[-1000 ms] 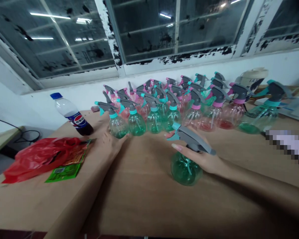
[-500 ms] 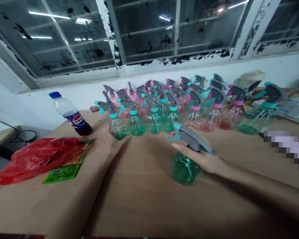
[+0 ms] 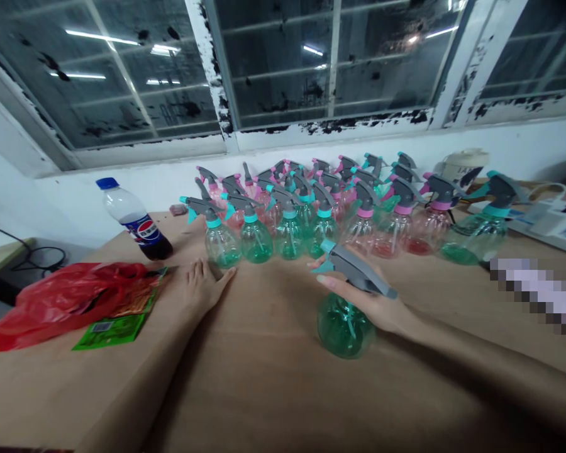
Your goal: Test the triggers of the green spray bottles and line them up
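My right hand [image 3: 377,305] is wrapped round the neck of a green spray bottle [image 3: 344,330] with a grey and turquoise trigger head, near the middle of the table. The bottle's nozzle points to the left. My left hand [image 3: 205,286] rests on the tabletop with its fingers spread, holding nothing. Just beyond its fingertips stands the leftmost front spray bottle [image 3: 222,245], clear with green at its base. Beside that one, more green spray bottles [image 3: 257,242] line the front of a dense group.
Pink spray bottles [image 3: 387,236] stand in the group by the wall. On the left are a cola bottle [image 3: 144,226], a red plastic bag [image 3: 70,299] and a green packet [image 3: 113,330]. A larger spray bottle [image 3: 471,236] and a pale tub [image 3: 465,167] are at right.
My left hand has come away from the leftmost front bottle, back towards me, and its fingers now lie on the table. My right hand still holds its spray bottle. The view has shifted slightly.
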Tool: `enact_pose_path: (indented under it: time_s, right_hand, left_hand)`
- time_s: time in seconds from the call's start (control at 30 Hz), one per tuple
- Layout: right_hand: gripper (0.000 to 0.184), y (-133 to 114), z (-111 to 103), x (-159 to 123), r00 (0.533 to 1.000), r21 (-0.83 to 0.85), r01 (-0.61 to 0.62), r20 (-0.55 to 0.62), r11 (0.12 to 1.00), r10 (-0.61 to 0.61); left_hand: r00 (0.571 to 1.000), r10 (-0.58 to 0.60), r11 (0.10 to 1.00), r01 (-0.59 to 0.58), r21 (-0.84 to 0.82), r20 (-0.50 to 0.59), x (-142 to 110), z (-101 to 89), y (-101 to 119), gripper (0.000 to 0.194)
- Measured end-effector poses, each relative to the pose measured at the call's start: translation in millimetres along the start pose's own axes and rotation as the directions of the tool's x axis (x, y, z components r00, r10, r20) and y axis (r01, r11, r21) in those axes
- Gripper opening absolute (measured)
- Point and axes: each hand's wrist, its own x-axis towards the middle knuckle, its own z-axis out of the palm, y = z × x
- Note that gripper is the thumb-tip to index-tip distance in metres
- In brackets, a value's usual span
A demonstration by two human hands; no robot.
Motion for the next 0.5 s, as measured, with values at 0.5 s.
enact_pose_path:
  time_s: [0.5]
  right_hand:
    - [0.028, -0.6, -3.2, -1.8, 0.999, -0.07, -0.017, 0.042, 0.997, 0.02]
  left_hand:
    - [0.956, 0.249, 0.955, -0.269, 0.124, 0.153, -88.7, -9.7, 40.5, 0.076]
